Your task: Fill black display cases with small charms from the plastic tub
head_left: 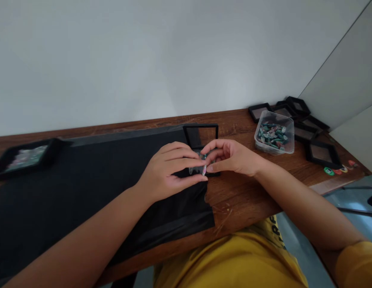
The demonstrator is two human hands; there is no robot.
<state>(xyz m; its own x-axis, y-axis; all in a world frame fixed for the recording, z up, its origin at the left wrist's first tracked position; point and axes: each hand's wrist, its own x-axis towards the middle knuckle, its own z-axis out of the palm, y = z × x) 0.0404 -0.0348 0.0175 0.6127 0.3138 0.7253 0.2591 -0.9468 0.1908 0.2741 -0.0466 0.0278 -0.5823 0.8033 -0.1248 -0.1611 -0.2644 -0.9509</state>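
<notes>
In the head view my left hand (176,166) pinches a small shiny pink-and-white piece (204,170) between thumb and fingers. From the other side, the fingertips of my right hand (229,158) are closed on the same piece; its exact kind is too small to make out. Right behind and beneath my hands is a black hinged frame (200,126), its lid raised. More small glossy pieces show in its lower half, partly hidden by my fingers.
A clear plastic tub (289,138) of green and pinkish wrapped pieces stands at right. Several black frames (323,154) lie around it, with small colourful discs (329,171) near the table's right end. A filled black frame (26,156) rests at left on a black sheet (84,184).
</notes>
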